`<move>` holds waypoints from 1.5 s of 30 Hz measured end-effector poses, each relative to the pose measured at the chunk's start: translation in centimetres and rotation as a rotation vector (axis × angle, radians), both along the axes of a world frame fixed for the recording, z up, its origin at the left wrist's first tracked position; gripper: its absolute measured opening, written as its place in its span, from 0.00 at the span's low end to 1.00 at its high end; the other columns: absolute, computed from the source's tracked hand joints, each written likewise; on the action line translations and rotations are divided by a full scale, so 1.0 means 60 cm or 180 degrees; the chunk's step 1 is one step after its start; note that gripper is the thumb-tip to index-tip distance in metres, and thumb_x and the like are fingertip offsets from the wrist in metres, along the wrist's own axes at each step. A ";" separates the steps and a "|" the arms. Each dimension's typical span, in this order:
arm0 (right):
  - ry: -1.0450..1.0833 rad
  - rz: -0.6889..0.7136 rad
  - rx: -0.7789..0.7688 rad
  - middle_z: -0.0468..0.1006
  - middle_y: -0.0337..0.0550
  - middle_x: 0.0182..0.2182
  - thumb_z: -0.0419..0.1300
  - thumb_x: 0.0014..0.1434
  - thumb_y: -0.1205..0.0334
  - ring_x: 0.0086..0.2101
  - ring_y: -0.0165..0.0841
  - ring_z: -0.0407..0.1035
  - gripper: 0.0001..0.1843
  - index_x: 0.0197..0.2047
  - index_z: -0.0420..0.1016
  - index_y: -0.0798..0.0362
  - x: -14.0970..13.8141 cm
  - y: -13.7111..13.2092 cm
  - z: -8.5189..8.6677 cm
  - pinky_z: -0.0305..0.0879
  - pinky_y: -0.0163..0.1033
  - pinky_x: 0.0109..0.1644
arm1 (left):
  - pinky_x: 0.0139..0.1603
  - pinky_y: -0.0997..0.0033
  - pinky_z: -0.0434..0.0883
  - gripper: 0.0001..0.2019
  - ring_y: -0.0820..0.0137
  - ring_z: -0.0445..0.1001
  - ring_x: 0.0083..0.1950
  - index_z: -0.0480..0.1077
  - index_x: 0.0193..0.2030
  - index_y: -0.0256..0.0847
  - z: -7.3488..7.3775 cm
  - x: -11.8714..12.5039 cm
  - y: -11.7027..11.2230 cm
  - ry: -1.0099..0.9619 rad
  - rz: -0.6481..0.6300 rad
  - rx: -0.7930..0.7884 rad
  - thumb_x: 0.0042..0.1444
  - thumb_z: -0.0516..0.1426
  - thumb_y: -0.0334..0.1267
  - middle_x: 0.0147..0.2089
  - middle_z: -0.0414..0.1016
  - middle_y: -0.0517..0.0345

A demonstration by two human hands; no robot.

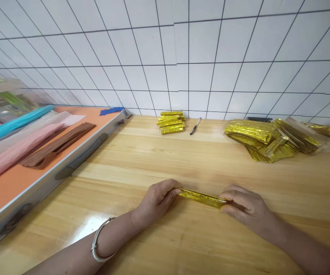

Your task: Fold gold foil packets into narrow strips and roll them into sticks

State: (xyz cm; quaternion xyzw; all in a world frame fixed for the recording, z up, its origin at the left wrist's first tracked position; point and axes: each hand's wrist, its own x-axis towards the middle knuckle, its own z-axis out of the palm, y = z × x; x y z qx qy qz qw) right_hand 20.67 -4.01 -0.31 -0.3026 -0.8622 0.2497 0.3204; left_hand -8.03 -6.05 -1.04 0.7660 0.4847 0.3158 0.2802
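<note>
A narrow folded strip of shiny gold foil paper (201, 197) stretches between my two hands over the wooden table (119, 236). My left hand (159, 198) pinches its left end between thumb and fingers; a silver bangle circles that wrist. At the other end, my right hand (245, 206) grips the strip with the thumb below and fingers above. Beyond my hands, near the wall, lies a small stack of similar folded gold strips (171, 123). A larger loose pile of gold foil paper (256, 137) sits at the back right.
A pen (195, 126) lies between the stack and the pile. On the left, an orange-topped board with a grey edge (76, 118) carries blue, white, pink and brown folded paper (59, 147). A tiled wall (153, 46) closes off the back.
</note>
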 end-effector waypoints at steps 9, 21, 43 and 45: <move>-0.0036 0.0006 -0.0267 0.74 0.39 0.29 0.58 0.60 0.63 0.30 0.27 0.68 0.05 0.40 0.72 0.52 0.001 -0.004 0.003 0.63 0.31 0.33 | 0.33 0.77 0.64 0.11 0.75 0.68 0.32 0.67 0.39 0.39 -0.001 -0.001 -0.001 0.0015 -0.0036 -0.0055 0.65 0.47 0.40 0.32 0.72 0.59; -0.0228 0.0030 0.0507 0.74 0.39 0.29 0.57 0.60 0.68 0.31 0.27 0.68 0.03 0.39 0.71 0.53 0.009 0.007 -0.009 0.64 0.32 0.34 | 0.37 0.74 0.68 0.08 0.73 0.70 0.37 0.68 0.44 0.38 0.001 -0.001 0.008 0.0134 -0.0400 0.0708 0.63 0.50 0.34 0.36 0.73 0.54; -0.2084 0.0287 0.1912 0.75 0.49 0.40 0.48 0.60 0.74 0.41 0.39 0.66 0.16 0.48 0.71 0.56 0.021 -0.005 -0.002 0.66 0.45 0.41 | 0.43 0.63 0.64 0.12 0.66 0.67 0.43 0.66 0.51 0.37 0.041 0.010 0.006 0.2695 -0.1134 0.1362 0.65 0.45 0.32 0.43 0.70 0.52; -0.2191 0.0147 0.1881 0.75 0.50 0.39 0.48 0.60 0.73 0.40 0.39 0.67 0.16 0.47 0.72 0.56 0.013 -0.019 -0.001 0.67 0.45 0.41 | 0.45 0.62 0.64 0.12 0.64 0.66 0.45 0.65 0.51 0.36 0.043 0.016 -0.006 0.2669 -0.0985 0.1152 0.64 0.47 0.35 0.46 0.69 0.50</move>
